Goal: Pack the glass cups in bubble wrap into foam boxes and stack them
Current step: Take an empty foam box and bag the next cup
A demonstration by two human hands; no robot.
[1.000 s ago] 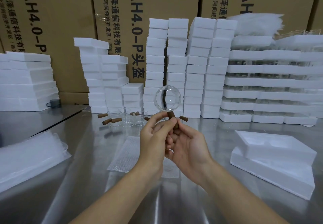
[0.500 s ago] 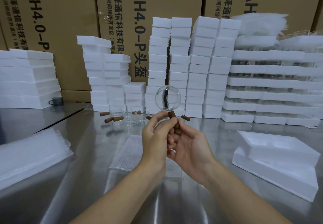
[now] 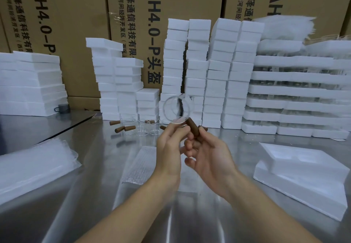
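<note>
I hold a clear glass cup [image 3: 176, 109] up at mid-frame, its round mouth facing me and its brown wooden handle [image 3: 192, 128] pointing down right. My right hand [image 3: 207, 159] grips the handle between thumb and fingers. My left hand [image 3: 169, 147] touches the cup's lower rim with its fingertips. Beneath my hands a sheet of bubble wrap [image 3: 140, 164] lies flat on the steel table [image 3: 91, 195]. Several more glass cups with wooden handles [image 3: 141, 127] stand behind it. An open foam box [image 3: 303, 176] lies at the right, its lid part resting on the base.
Tall stacks of white foam boxes [image 3: 205, 72] line the back of the table, with wider foam trays [image 3: 296, 94] at the right and foam slabs [image 3: 32, 83] at the left. A pile of bubble wrap bags [image 3: 32, 168] lies at the left. Cardboard cartons stand behind.
The cup has tilted slightly, its handle swinging to the right. My right hand's fingers have loosened around the handle. Both hands stay in much the same place.
</note>
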